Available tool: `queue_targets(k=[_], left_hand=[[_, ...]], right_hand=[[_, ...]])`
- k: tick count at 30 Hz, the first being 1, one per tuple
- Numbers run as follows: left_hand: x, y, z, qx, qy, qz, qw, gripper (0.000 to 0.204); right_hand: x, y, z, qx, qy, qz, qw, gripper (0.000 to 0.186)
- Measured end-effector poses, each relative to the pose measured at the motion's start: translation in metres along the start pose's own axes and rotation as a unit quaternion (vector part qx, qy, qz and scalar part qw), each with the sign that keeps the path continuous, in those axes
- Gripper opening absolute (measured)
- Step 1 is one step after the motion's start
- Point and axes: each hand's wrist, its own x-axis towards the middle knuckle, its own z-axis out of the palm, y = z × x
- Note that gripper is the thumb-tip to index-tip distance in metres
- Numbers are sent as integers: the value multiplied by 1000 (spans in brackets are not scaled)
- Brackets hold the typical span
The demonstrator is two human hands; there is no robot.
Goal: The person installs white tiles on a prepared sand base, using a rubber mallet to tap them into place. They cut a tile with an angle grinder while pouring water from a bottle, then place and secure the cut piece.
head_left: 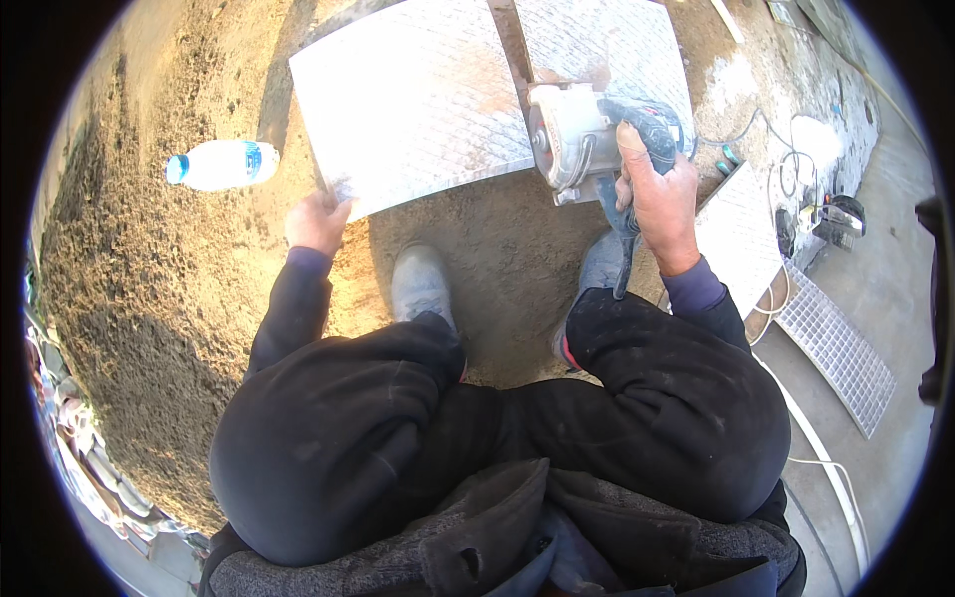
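My right hand [659,204] is wrapped round the handle of a dusty handheld tile saw [582,134] with a pale blade guard and dark body. The saw sits over the near end of a narrow gap between a large white ridged tile [418,99] and a smaller white tile piece [622,45] to its right. The blade is hidden under the guard. At the near left corner of the large tile, my left hand [318,221] grips the edge with closed fingers. Both of my shoes stand just below the tiles' near edge.
A plastic bottle [224,165] with a blue cap lies on sandy ground at the left. On the right are another pale tile [744,239], a white grid panel [838,343], a second power tool [841,221] and loose cables [786,164]. A long white strip [821,448] runs beside my right knee.
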Motion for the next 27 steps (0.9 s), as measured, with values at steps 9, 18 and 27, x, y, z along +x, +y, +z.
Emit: queue_targets(k=[9,18,27], left_hand=[[1,2,-3,16,-45,-27,998,47],[-1,6,-5,8,-35,-10,999,47],[2,8,-5,23,-68,-31,997,47]], right_hand=[[1,3,3,11,-11,-10,1000,36],[2,7,6,20,-18,-11,1000,36],[1,9,6,30,-12,2,999,34]])
